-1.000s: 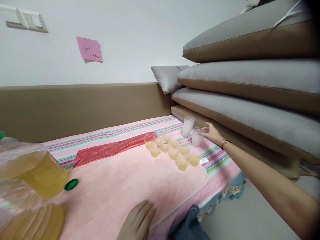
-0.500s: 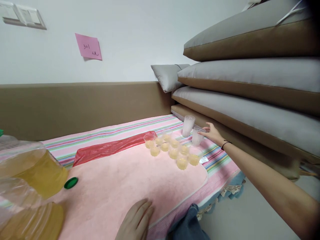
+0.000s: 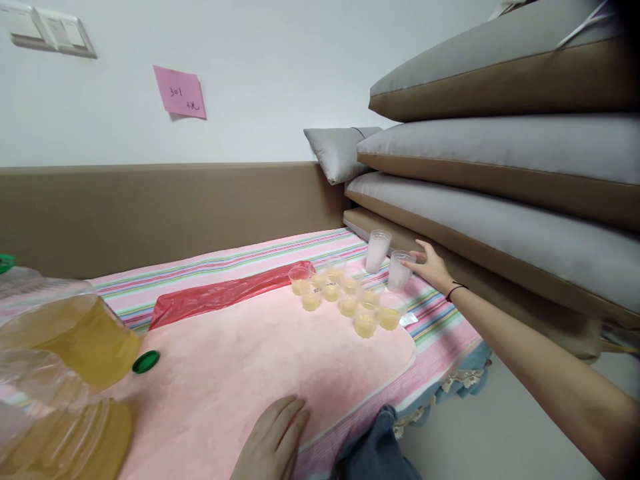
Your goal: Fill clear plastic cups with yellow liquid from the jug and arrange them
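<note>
Empty cup [image 3: 400,271]: stood on the striped cloth [image 3: 225,263] at its far right end, close to the lowest cushion [image 3: 500,223].
Axis and facing: long axis vertical, mouth up, narrower base down; clear, with nothing seen inside.
Right hand [image 3: 432,267]: reached in from the right, open, fingers stretched out with their tips at the cup's right side near the rim; not closed around it. Wore a dark band [image 3: 454,289] at the wrist.
Nearest neighbour: second empty cup [image 3: 377,251], upright, just beside on the left and slightly farther back.
Filled cups [image 3: 350,303]: a tight cluster of small cups of yellow liquid, near and in front of the empty pair, at the far edge of the pink towel [image 3: 260,360].
In the way: stacked cushions crowded the right side and rear; the cluster closed off the near-left side.
Left hand [image 3: 274,441]: lay flat and open, palm down, on the towel's near edge, well apart from the cups.
Farther left: red plastic sheet [image 3: 220,295] along the towel's back edge, green cap [image 3: 145,361] on the towel, two large bottles of yellow liquid [image 3: 70,340] at the left border.
</note>
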The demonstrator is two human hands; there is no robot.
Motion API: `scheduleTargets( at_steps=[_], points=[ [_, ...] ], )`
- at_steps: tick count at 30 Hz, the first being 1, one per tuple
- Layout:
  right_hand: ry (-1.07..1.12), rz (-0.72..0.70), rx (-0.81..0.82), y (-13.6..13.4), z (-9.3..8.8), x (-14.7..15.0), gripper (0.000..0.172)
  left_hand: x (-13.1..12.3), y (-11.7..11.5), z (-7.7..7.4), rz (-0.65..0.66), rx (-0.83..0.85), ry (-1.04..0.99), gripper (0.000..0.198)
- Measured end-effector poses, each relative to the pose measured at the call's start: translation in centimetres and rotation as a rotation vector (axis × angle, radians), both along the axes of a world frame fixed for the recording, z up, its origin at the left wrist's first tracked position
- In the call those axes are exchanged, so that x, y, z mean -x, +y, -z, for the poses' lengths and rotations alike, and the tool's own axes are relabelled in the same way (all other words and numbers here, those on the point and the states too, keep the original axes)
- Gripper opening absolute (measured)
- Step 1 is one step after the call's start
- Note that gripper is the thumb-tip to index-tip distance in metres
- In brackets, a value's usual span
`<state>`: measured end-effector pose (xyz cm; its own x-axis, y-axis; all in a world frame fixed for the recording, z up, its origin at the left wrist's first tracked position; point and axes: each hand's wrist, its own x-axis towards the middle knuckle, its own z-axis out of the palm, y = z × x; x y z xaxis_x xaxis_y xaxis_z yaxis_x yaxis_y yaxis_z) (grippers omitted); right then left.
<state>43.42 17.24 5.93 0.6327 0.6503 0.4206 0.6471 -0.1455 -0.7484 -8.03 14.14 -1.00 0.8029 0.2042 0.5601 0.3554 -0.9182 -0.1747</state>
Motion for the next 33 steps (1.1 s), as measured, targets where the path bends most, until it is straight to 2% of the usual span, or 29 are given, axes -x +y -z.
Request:
scheduleTargets(
  at_steps=[8, 16, 33],
  points=[
    [-0.036, -0.011, -0.012, -0.28, -0.17, -0.06, 0.096, 0.01, -0.11, -0.22, 0.001, 0.018, 0.015, 0.034],
    [-0.069, 0.02, -0.013, -0.3, -0.73, 0.2, 0.096, -0.05, -0.13, -0.2, 0.002, 0.033, -0.004, 0.033],
    [-0.086, 0.025, 0.025, -0.41, -0.05, -0.47, 0.107, 0.0, -0.25, 0.01, 0.003, 0.086, -0.036, 0.033]
  ],
)
